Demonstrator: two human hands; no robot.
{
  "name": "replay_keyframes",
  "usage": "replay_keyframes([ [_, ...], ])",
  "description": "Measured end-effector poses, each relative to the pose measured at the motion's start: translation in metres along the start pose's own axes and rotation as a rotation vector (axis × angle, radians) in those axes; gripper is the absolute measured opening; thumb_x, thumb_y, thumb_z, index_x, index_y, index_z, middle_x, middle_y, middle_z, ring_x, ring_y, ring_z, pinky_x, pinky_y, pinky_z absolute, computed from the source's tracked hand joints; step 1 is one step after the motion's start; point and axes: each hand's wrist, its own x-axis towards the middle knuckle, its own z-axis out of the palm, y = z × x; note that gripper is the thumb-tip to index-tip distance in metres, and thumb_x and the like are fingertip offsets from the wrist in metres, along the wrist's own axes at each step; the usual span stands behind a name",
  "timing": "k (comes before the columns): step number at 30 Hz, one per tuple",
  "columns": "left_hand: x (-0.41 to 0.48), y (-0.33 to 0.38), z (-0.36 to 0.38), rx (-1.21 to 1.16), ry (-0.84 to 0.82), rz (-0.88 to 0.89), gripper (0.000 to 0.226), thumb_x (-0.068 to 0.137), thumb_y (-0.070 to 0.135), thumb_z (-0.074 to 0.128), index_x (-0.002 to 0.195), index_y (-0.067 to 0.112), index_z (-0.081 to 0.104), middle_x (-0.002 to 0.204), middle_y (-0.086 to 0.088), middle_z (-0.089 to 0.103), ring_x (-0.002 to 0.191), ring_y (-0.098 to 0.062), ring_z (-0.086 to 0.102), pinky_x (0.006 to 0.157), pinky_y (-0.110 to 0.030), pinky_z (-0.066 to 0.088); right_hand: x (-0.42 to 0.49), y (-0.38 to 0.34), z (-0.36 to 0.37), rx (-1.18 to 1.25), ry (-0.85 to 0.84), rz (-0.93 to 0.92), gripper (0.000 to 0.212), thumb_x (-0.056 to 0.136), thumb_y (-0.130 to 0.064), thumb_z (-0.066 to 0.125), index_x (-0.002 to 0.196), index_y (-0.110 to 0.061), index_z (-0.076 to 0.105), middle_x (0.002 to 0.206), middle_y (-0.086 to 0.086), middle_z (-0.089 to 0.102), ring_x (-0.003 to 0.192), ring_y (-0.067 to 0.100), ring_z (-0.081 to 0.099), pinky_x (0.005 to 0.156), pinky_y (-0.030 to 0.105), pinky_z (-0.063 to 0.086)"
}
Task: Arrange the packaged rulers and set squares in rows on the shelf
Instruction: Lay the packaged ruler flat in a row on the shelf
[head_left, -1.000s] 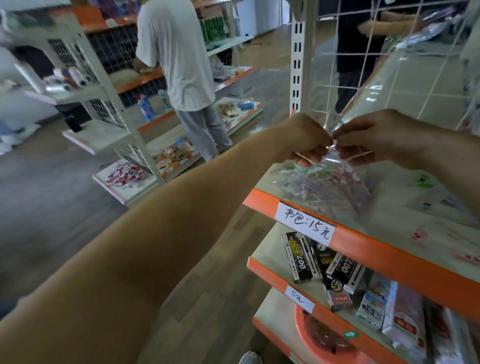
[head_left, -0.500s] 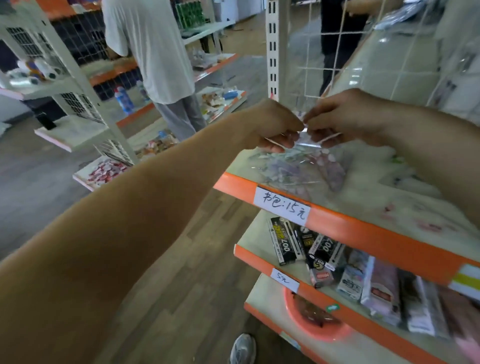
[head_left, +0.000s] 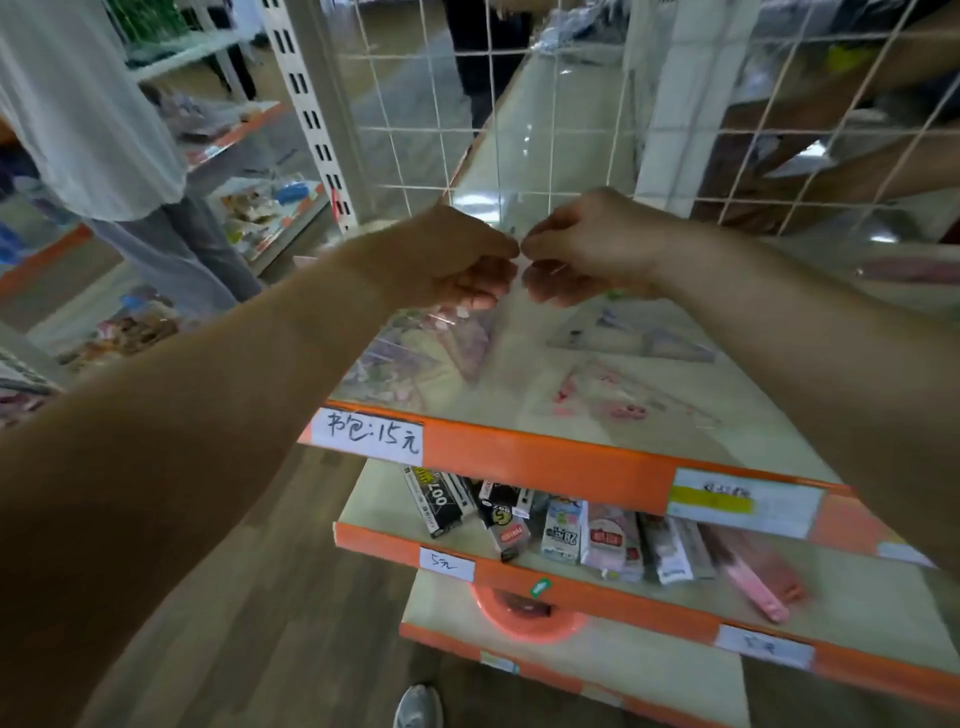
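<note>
At the far left a person in a white shirt (head_left: 78, 104) stands beside another rack (head_left: 260, 218) of goods, well apart from the work. A white slotted post (head_left: 311, 104) rises next to them. To its right a wire grid (head_left: 519, 114) backs the top shelf (head_left: 519, 462). Two bare forearms cross the foreground and hide much of the floor and the shelf's right end. A handwritten price label (head_left: 371, 441) sticks on the left of the shelf's orange front edge.

On the middle shelf (head_left: 374, 540), black boxes (head_left: 441, 501), a white carton (head_left: 561, 530) and pink packs (head_left: 608, 540) lie in a loose row. Below, a pink basin (head_left: 524, 623) peeks out from under that shelf; it holds something dark that is too hidden to name.

The left grip (head_left: 457, 260) and right grip (head_left: 587, 249) meet knuckle to knuckle above the top shelf. Both have their fingers curled tight, and each pinches the top edge of one clear packet (head_left: 447, 343). The packet hangs down to the shelf's left end, with pale pink and purple pieces blurred inside. To its right a packaged set square (head_left: 639, 338) lies flat on the shelf. A pink-printed packet (head_left: 623, 408) lies nearer the front edge, apart from the held one.
</note>
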Motion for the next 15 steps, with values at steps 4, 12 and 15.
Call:
replay_keyframes([
  [4,0.002,0.004,0.007,0.007,-0.020,-0.011,0.020,0.096,0.019,0.053,0.077,0.014,0.056,0.058,0.001,0.059,0.052,-0.011,0.056,0.056,-0.024,0.048,-0.006,0.005,-0.009,0.058,-0.004,0.019,0.011,0.095,-0.013,0.055,0.105,-0.008,0.058,0.078,0.007,0.069,0.055,0.009,0.067,0.045,0.016,0.048],
  [12,-0.005,0.013,-0.002,-0.091,-0.010,0.016,0.011,0.093,0.013,0.057,0.087,0.012,0.066,0.077,-0.003,0.063,0.069,-0.015,0.060,0.069,-0.027,0.049,-0.014,0.004,-0.022,0.066,-0.021,0.053,0.016,0.094,-0.017,0.058,0.105,-0.008,0.063,0.073,0.003,0.073,0.055,0.007,0.066,0.046,0.014,0.045],
  [15,-0.007,0.016,-0.009,-0.052,0.018,-0.004,0.017,0.095,0.022,0.054,0.088,0.012,0.066,0.075,-0.005,0.059,0.065,-0.016,0.057,0.066,-0.029,0.050,-0.016,0.004,-0.024,0.059,0.001,0.031,0.013,0.095,-0.019,0.056,0.102,-0.014,0.065,0.072,0.002,0.073,0.057,0.008,0.066,0.045,0.014,0.044],
])
